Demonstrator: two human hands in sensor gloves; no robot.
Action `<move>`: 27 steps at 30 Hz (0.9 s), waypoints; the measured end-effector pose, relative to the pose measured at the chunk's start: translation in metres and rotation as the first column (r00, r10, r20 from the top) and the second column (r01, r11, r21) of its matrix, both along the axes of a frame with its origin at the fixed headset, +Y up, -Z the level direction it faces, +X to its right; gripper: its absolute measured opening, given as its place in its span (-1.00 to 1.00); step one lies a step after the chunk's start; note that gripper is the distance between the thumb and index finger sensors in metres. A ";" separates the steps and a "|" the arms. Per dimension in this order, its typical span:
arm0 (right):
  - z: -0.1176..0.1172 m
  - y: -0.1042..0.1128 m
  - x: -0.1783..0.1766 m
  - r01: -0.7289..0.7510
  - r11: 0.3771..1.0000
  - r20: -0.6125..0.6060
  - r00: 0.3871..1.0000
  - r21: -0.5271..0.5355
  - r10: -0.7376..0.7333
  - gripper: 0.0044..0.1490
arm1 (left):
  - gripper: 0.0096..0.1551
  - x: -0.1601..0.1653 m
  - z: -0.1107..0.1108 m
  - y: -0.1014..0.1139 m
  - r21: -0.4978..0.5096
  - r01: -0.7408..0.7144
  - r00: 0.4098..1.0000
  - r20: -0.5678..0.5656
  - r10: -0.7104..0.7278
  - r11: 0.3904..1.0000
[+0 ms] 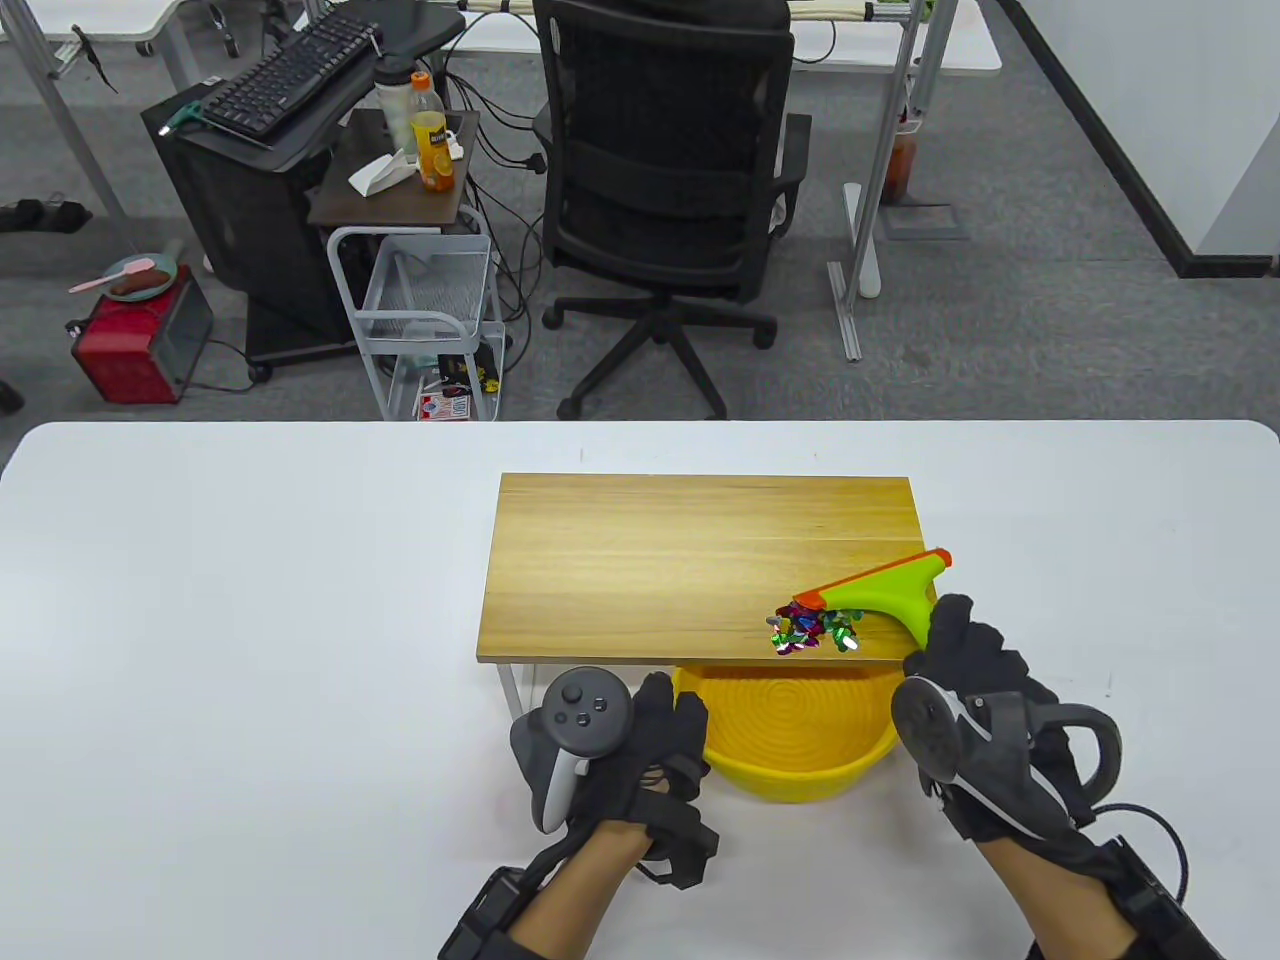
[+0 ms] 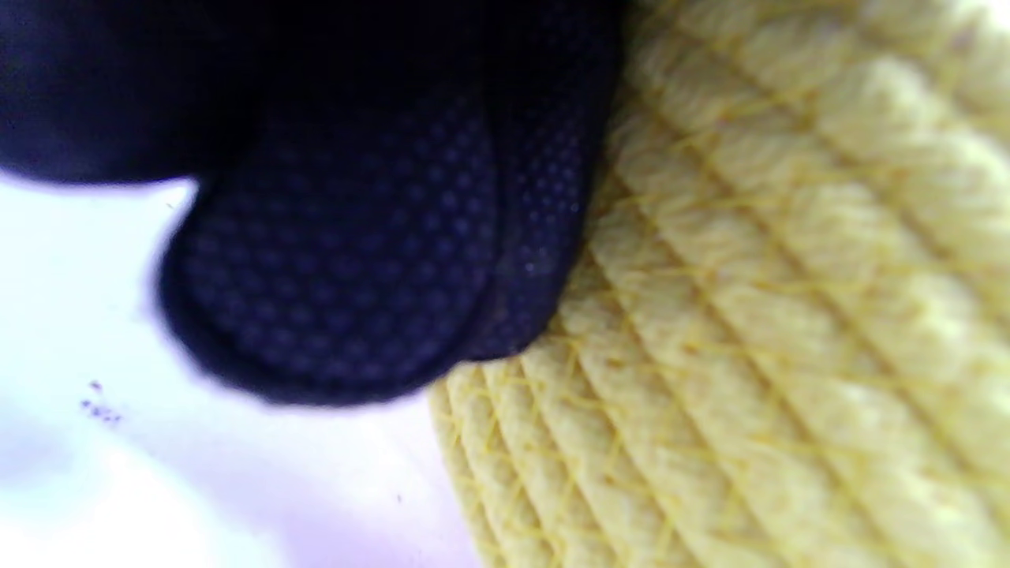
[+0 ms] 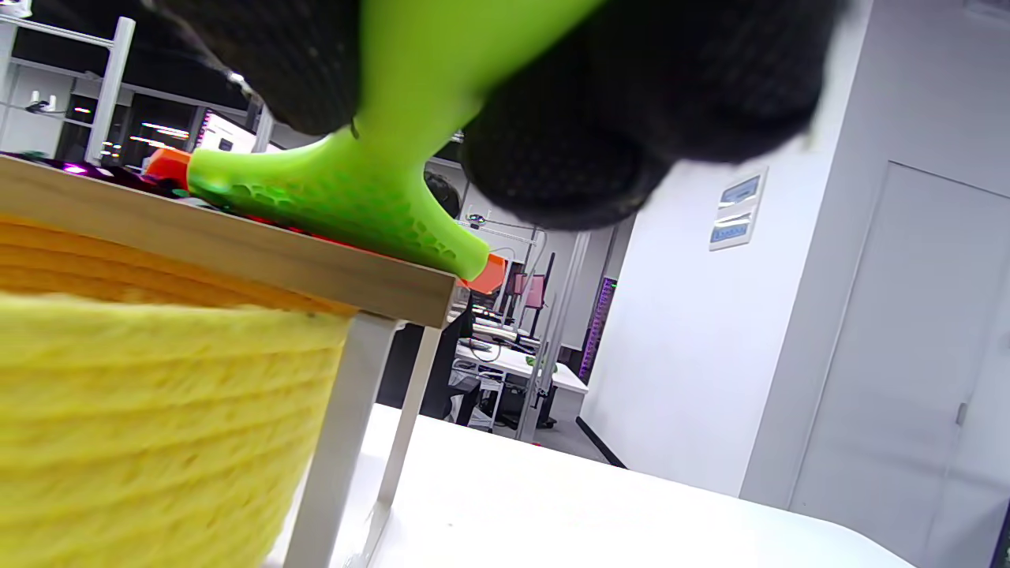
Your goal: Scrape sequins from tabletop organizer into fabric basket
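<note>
Left hand (image 1: 640,760) against yellow basket (image 1: 800,775), seemingly unlabelled.

Organizer (image 1: 700,565) stands on desk (image 1: 250,600), mid-right. Sequins (image 1: 812,630) piled on organizer top, near its front-right edge. Scraper (image 1: 880,592) on organizer just behind & right of sequins, blade touching pile. Basket (image 1: 795,770) on desk in front of organizer, partly under its front edge, below sequins. L hand (image 1: 640,770) at basket's left side, touching wall. R hand (image 1: 985,720) right of basket, on scraper handle. Chair (image 1: 670,190) on floor behind desk.
</note>
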State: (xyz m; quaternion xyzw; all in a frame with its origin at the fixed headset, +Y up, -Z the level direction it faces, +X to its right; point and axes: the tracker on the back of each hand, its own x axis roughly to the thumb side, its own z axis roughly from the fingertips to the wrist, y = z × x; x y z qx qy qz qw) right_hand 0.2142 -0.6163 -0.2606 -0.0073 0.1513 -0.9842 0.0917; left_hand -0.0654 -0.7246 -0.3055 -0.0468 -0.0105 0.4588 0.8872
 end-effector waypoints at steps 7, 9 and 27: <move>0.049 0.008 0.006 -0.024 0.999 -0.052 0.998 -0.028 0.022 -0.21 | -0.35 0.000 0.000 0.001 -0.010 -0.001 1.000 0.003 0.001 1.000; 0.059 0.011 0.007 -0.033 0.999 -0.065 0.997 -0.031 0.031 -0.22 | -0.35 -0.001 0.000 0.001 -0.011 -0.003 1.000 0.000 0.003 1.000; -0.007 0.024 -0.042 -0.023 0.999 -0.051 0.998 -0.024 0.021 -0.21 | -0.35 -0.007 0.000 0.003 0.008 0.012 1.000 -0.005 -0.012 1.000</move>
